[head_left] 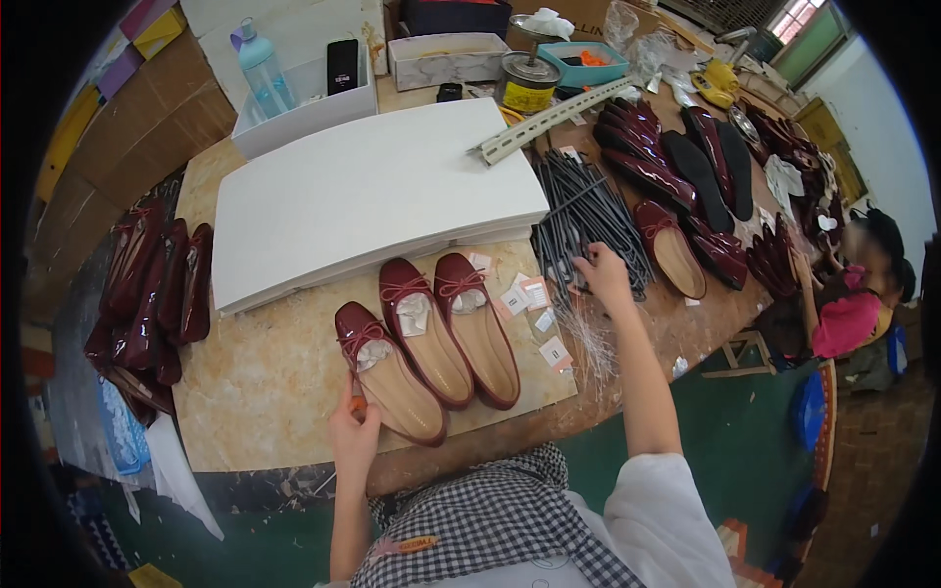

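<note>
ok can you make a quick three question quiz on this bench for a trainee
1. True or false: the light blue bottle stands in the white box.
2. How many burgundy shoes lie side by side in front of the white stack?
3. Which of the person's hands is at the pile of thin dark strips?

Key: 1. True. 2. Three. 3. The right hand.

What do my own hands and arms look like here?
Your left hand and right hand are ungloved, both forearms bare. A loose white sleeve covers the right upper arm, ending near the elbow. No watch or bracelet shows.
</note>
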